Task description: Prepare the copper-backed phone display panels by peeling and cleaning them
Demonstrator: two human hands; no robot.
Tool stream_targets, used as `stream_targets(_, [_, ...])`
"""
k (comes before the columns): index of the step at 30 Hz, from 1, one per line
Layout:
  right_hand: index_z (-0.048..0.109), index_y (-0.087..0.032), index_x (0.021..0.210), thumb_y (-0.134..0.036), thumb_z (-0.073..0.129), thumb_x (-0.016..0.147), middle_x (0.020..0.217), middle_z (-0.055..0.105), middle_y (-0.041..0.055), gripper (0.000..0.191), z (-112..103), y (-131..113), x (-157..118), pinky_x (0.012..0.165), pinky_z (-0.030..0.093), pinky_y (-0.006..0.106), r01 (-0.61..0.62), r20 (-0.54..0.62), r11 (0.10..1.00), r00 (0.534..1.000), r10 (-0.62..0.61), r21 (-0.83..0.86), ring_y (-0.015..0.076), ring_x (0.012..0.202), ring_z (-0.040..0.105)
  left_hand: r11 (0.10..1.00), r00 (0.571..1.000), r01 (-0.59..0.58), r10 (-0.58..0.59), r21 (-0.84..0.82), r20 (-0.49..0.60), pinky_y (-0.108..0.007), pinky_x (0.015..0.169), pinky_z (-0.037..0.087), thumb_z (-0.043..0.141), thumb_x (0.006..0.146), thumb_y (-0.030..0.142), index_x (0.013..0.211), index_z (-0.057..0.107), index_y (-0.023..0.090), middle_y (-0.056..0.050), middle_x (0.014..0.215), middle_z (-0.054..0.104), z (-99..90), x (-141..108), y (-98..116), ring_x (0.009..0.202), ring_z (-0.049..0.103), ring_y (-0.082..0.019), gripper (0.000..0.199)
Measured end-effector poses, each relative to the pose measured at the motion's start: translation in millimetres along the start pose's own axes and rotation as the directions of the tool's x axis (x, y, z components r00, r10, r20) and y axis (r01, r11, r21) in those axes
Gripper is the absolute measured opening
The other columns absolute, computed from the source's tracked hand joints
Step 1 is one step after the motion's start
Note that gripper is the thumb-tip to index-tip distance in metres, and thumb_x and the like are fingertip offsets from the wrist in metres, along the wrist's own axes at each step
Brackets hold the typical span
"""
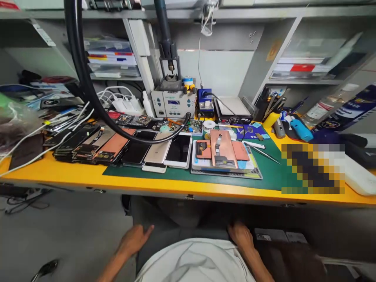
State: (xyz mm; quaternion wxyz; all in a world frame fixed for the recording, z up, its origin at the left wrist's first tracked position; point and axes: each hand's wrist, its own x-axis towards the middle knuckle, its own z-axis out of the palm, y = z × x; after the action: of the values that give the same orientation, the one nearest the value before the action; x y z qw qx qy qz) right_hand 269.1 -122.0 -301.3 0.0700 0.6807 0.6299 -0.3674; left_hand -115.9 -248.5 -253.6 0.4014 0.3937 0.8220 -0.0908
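Below the bench edge, my left hand point(135, 238) rests on my dark trouser leg, its thumb stretched away from the fingers and nothing held. My right hand point(241, 236) lies on the other leg, empty; its fingertips are dim and partly hidden. Both hands are apart from the bench. On the green mat point(270, 172) in front of me, a copper-coloured phone screen point(222, 147) lies across another copper panel point(242, 152), on top of a flat box point(195, 162). Left of them are a white-fronted phone point(179, 150), a gold phone point(158, 152) and a dark phone point(138, 149).
Stacked phone screens point(110, 145) lie farther left, beside loose white cables point(73, 129). A thick black hose point(76, 58) loops over the bench from a grey soldering station point(173, 103). Tweezers point(266, 154) lie right of the box. Bottles point(324, 105) stand at the back right.
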Motion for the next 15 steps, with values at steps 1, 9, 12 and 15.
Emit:
stream_targets(1, [0.064,-0.015,0.119,-0.035,0.062,0.100,0.122,0.064,0.0098,0.028,4,2,4,0.096,0.054,0.047,0.007,0.000,0.999,1.000,-0.007,-0.034,0.0246,0.111,0.064,1.000,0.999,0.025,-0.024,-0.016,0.029,-0.037,0.077,0.059,0.059,0.097,0.044,0.110,0.066,0.014,-0.006,0.101,0.070,5.3,4,-3,0.084,0.068,-0.017,0.033])
stream_targets(9, [0.059,-0.015,0.085,-0.042,0.045,0.106,0.062,0.059,-0.0034,0.037,-13,22,-6,0.059,0.050,0.027,0.109,0.226,0.993,0.969,-0.095,-0.050,0.0129,0.053,0.058,0.978,0.983,0.026,0.013,-0.208,0.183,-0.026,0.056,0.053,0.054,0.099,0.047,0.104,0.064,0.014,0.000,0.082,0.065,22.1,-24,-17,0.061,0.060,-0.010,0.035])
stream_targets(12, [0.044,-0.022,0.074,-0.039,0.034,0.104,0.042,0.042,-0.0069,0.036,-15,25,-38,0.050,0.040,0.024,0.175,0.354,0.985,0.921,-0.163,-0.002,0.0139,0.040,0.050,0.963,0.967,-0.087,0.143,-0.256,0.210,-0.022,0.047,0.045,0.047,0.101,0.052,0.092,0.063,0.014,0.005,0.065,0.055,23.1,-54,-13,0.047,0.049,-0.007,0.042])
stream_targets(15, [0.035,-0.024,0.074,-0.036,0.033,0.101,0.039,0.034,-0.0095,0.030,-13,22,-68,0.053,0.041,0.023,0.238,0.434,0.971,0.875,-0.214,-0.002,0.0122,0.036,0.043,0.934,0.933,-0.243,0.299,-0.262,0.201,-0.023,0.048,0.044,0.044,0.101,0.054,0.080,0.062,0.015,0.006,0.060,0.050,28.3,-78,-2,0.048,0.048,-0.008,0.048])
